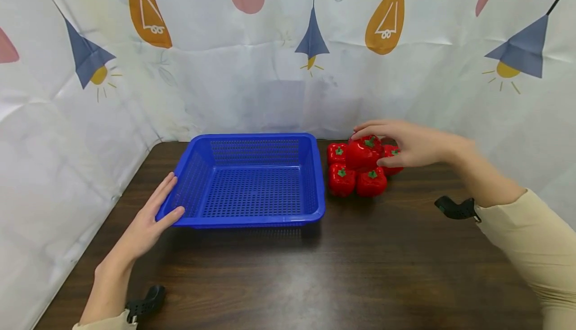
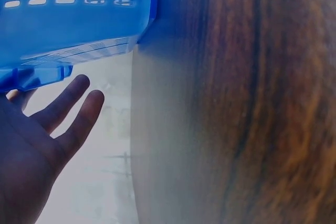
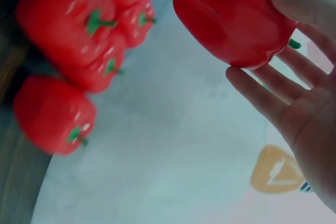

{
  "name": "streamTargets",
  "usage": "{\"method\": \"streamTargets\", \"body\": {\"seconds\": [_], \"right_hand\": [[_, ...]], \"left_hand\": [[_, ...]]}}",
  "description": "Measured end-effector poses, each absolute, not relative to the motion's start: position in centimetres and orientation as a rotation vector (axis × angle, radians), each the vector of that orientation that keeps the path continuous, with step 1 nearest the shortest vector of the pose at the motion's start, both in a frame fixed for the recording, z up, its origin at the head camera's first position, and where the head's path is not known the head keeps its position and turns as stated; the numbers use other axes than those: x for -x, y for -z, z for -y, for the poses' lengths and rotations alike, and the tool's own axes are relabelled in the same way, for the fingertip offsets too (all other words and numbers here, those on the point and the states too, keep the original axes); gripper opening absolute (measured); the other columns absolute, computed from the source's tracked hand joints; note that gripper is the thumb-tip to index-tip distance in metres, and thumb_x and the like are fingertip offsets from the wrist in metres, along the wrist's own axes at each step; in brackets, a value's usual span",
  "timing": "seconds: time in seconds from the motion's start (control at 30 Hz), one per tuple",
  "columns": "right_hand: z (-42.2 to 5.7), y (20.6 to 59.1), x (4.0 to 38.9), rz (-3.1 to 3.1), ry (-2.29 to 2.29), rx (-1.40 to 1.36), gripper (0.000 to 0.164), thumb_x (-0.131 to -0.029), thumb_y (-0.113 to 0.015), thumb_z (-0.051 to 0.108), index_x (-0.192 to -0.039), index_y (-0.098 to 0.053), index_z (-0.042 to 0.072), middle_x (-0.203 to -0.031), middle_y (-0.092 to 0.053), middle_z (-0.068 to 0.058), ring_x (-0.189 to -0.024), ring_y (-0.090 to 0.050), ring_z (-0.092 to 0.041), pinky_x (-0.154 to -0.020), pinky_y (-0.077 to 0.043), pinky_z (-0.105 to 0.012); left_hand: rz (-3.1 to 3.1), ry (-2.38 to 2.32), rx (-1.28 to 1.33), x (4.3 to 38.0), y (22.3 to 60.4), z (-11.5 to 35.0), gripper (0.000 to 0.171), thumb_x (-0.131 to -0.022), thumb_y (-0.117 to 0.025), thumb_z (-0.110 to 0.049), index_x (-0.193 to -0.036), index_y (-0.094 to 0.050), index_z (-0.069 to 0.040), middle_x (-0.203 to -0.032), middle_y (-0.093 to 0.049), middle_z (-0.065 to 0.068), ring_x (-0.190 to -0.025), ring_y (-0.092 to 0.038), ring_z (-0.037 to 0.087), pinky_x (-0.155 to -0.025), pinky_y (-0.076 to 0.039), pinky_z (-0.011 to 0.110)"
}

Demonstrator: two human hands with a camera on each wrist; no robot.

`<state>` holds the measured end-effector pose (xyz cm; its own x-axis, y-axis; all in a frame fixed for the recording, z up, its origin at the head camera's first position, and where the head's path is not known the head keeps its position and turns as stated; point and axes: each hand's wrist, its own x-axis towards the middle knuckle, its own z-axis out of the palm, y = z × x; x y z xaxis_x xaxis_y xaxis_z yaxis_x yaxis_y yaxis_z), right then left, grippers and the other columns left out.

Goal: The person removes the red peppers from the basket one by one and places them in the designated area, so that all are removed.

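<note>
My right hand [image 1: 416,142] grips a red bell pepper [image 1: 360,155] with a green stem, lifted above the others. In the right wrist view the thumb and fingers of the right hand [image 3: 315,103] hold this bell pepper [image 3: 236,19] from its sides. Below it, several more red bell peppers [image 1: 342,179] stand grouped on the table, just right of a blue plastic basket [image 1: 249,221]. At the basket's left side my left hand [image 1: 146,225] rests with fairly straight, spread fingers. The left wrist view shows the left hand [image 2: 47,135] beside the basket's outer wall [image 2: 79,30].
A dark wooden table [image 1: 279,280] lies under everything. Behind it and at both sides hangs a white curtain [image 1: 270,60] printed with lamps and bulbs. The basket holds nothing, and its perforated floor shows.
</note>
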<state>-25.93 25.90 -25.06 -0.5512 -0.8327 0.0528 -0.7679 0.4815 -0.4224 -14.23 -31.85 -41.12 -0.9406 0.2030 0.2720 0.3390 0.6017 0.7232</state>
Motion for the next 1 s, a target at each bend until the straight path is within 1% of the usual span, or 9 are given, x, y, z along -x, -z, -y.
{"method": "streamTargets", "body": {"seconds": [0.07, 0.23, 0.33, 0.43, 0.53, 0.67, 0.83, 0.9, 1.0], "right_hand": [[-27.0, 25.2, 25.9, -2.573, 0.621, 1.394, 0.067, -0.087, -0.074, -0.006, -0.147, -0.054, 0.015, -0.154, -0.046, 0.003, -0.141, -0.041, -0.020, -0.104, -0.049, -0.040], [-29.3, 25.6, 25.6, -2.637, 0.578, 1.382, 0.068, -0.083, -0.078, -0.007, -0.144, -0.057, 0.017, -0.151, -0.048, 0.005, -0.135, -0.047, -0.018, -0.097, -0.050, -0.029], [-30.3, 26.0, 25.5, -2.663, 0.573, 1.344, 0.068, -0.082, -0.078, -0.008, -0.141, -0.059, 0.018, -0.150, -0.049, 0.006, -0.134, -0.048, -0.019, -0.096, -0.051, -0.029], [-31.0, 26.3, 25.5, -2.669, 0.578, 1.313, 0.068, -0.080, -0.077, -0.011, -0.140, -0.060, 0.018, -0.151, -0.049, 0.004, -0.134, -0.048, -0.019, -0.097, -0.050, -0.026], [-31.7, 26.5, 25.3, -2.677, 0.558, 1.301, 0.070, -0.078, -0.077, -0.013, -0.138, -0.061, 0.018, -0.150, -0.050, 0.004, -0.132, -0.049, -0.018, -0.097, -0.051, -0.026], [-32.5, 27.1, 25.1, -2.693, 0.539, 1.253, 0.070, -0.076, -0.078, -0.014, -0.137, -0.062, 0.019, -0.146, -0.052, 0.005, -0.129, -0.051, -0.018, -0.096, -0.053, -0.031], [-33.3, 28.2, 25.1, -2.687, 0.579, 1.158, 0.069, -0.076, -0.079, -0.014, -0.136, -0.063, 0.016, -0.144, -0.054, 0.000, -0.129, -0.050, -0.024, -0.095, -0.054, -0.034], [-33.5, 28.7, 25.2, -2.673, 0.593, 1.120, 0.068, -0.077, -0.078, -0.014, -0.137, -0.062, 0.015, -0.145, -0.053, -0.003, -0.131, -0.049, -0.026, -0.095, -0.054, -0.034], [-34.1, 29.4, 25.1, -2.663, 0.584, 1.094, 0.068, -0.078, -0.076, -0.015, -0.138, -0.061, 0.015, -0.147, -0.051, -0.006, -0.133, -0.047, -0.029, -0.095, -0.054, -0.035]], "left_hand": [[2.663, 1.249, 0.456, 14.3, 41.0, 31.8, 0.074, -0.102, -0.062, -0.013, -0.165, -0.024, -0.018, -0.171, -0.012, 0.003, -0.155, -0.008, 0.023, -0.121, -0.007, 0.044], [2.670, 1.248, 0.457, 14.4, 40.8, 31.8, 0.074, -0.102, -0.062, -0.013, -0.165, -0.024, -0.018, -0.171, -0.011, 0.005, -0.155, -0.008, 0.025, -0.121, -0.007, 0.047], [2.674, 1.250, 0.458, 14.5, 40.8, 31.8, 0.074, -0.102, -0.062, -0.014, -0.165, -0.023, -0.018, -0.172, -0.011, 0.005, -0.155, -0.007, 0.025, -0.121, -0.006, 0.050], [2.674, 1.254, 0.461, 14.5, 41.0, 31.8, 0.074, -0.102, -0.061, -0.013, -0.165, -0.023, -0.018, -0.172, -0.010, 0.004, -0.155, -0.007, 0.025, -0.121, -0.006, 0.053], [2.672, 1.263, 0.458, 14.5, 41.1, 31.8, 0.074, -0.102, -0.062, -0.013, -0.166, -0.023, -0.018, -0.172, -0.010, 0.004, -0.155, -0.007, 0.026, -0.120, -0.006, 0.055], [2.671, 1.271, 0.452, 14.4, 41.3, 31.8, 0.075, -0.102, -0.062, -0.013, -0.166, -0.023, -0.018, -0.172, -0.010, 0.002, -0.155, -0.007, 0.026, -0.120, -0.006, 0.056], [2.667, 1.261, 0.453, 14.3, 41.4, 32.0, 0.075, -0.102, -0.062, -0.012, -0.166, -0.023, -0.018, -0.172, -0.010, 0.001, -0.156, -0.007, 0.024, -0.122, -0.006, 0.045], [2.666, 1.263, 0.454, 14.4, 41.3, 32.0, 0.075, -0.102, -0.061, -0.012, -0.166, -0.023, -0.018, -0.172, -0.010, 0.002, -0.156, -0.006, 0.024, -0.122, -0.007, 0.048], [2.667, 1.273, 0.459, 14.5, 41.3, 31.9, 0.075, -0.102, -0.061, -0.013, -0.166, -0.022, -0.018, -0.172, -0.010, 0.003, -0.155, -0.006, 0.024, -0.120, -0.006, 0.057]]}}
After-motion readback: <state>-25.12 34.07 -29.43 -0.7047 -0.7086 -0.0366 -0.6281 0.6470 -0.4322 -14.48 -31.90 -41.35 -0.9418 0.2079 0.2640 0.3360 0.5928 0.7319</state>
